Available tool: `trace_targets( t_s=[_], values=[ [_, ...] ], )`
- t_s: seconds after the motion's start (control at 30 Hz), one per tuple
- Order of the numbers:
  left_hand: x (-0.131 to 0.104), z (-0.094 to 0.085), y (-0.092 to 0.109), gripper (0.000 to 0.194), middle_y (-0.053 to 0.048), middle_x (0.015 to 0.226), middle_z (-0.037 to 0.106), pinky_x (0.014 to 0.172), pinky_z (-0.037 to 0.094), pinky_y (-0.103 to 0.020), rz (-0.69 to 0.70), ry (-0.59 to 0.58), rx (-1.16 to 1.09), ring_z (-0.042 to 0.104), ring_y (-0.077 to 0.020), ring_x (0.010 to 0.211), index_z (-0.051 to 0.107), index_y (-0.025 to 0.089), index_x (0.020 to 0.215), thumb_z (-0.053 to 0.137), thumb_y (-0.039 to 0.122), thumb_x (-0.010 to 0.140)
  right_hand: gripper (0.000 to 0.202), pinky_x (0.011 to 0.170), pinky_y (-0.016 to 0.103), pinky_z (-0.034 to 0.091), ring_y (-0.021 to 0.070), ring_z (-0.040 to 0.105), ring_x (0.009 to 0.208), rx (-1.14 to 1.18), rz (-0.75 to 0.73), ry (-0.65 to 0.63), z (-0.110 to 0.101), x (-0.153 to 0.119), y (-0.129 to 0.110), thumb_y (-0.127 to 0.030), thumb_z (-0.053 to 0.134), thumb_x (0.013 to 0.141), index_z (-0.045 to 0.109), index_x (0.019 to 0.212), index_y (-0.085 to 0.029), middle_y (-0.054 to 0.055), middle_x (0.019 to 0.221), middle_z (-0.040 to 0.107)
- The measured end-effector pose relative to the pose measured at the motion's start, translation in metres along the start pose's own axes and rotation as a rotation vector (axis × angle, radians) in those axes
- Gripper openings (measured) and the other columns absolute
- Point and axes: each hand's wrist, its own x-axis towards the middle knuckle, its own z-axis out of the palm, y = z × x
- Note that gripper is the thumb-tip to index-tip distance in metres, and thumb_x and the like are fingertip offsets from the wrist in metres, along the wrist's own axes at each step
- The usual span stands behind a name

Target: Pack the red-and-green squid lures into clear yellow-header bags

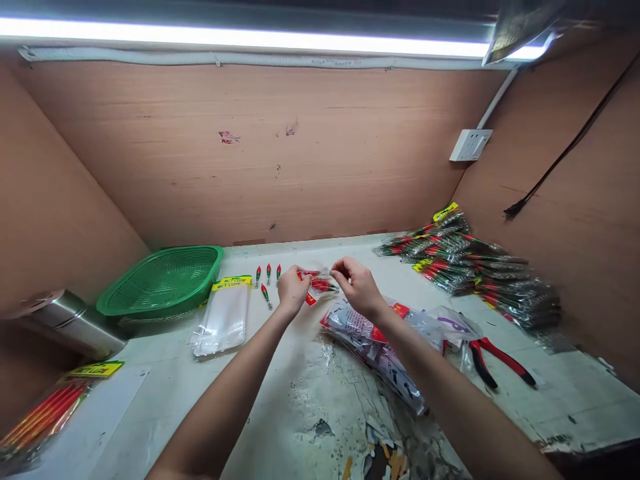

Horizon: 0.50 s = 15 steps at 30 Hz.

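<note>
Over the middle of the table, my left hand is closed on a small clear bag with red-and-green lures inside or against it. My right hand pinches the bag's right side with thumb and fingertips. Just below the fingers shows a red-and-green lure beside a red tag. Several loose lures lie on the white surface left of my left hand. Under my right forearm are printed plastic packets.
A green basket and a stack of clear bags lie left. Packed lures are piled at the back right, red-handled pliers nearer. A metal cylinder and a pack of red sticks are far left.
</note>
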Motion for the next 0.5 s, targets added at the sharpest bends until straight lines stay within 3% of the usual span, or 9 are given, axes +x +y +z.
trace_targets(
  t_s=[0.1,0.23,0.4,0.5],
  values=[
    [0.014,0.003,0.007,0.016,-0.005,0.095,0.065,0.089,0.046,-0.044,-0.005,0.006,0.068,0.06,-0.0196,0.094,0.062,0.012,0.09,0.064,0.027,0.083,0.011,0.071,0.032,0.042,0.0174,0.052,0.072,-0.082,0.03,0.101,0.0,0.005,0.008,-0.024,0.048,0.082,0.053,0.077,-0.017,0.007,0.08,0.058],
    [0.026,-0.005,0.019,0.019,-0.005,0.096,0.065,0.089,0.045,-0.043,0.029,0.046,0.051,0.06,-0.0198,0.094,0.062,0.013,0.094,0.065,0.026,0.081,0.018,0.069,0.032,0.045,0.0172,0.053,0.071,-0.139,0.008,0.171,-0.02,-0.005,0.006,-0.029,0.049,0.085,0.056,0.093,-0.015,0.01,0.092,0.058],
    [0.036,-0.02,0.028,0.013,-0.006,0.098,0.065,0.091,0.044,-0.039,0.053,0.164,-0.095,0.059,-0.0193,0.096,0.06,0.014,0.092,0.06,0.021,0.081,0.021,0.068,0.032,0.047,0.015,0.053,0.067,-0.17,-0.049,0.211,-0.041,-0.02,-0.016,-0.03,0.05,0.088,0.055,0.103,-0.015,0.008,0.093,0.056],
    [0.024,-0.041,0.023,0.015,-0.007,0.104,0.064,0.088,0.045,-0.031,0.029,0.231,-0.232,0.059,-0.017,0.096,0.057,0.016,0.096,0.053,0.023,0.083,0.017,0.067,0.031,0.048,0.0146,0.054,0.067,-0.212,-0.134,0.206,-0.05,-0.039,-0.036,-0.025,0.05,0.09,0.055,0.105,-0.017,0.007,0.091,0.057]
  ],
)
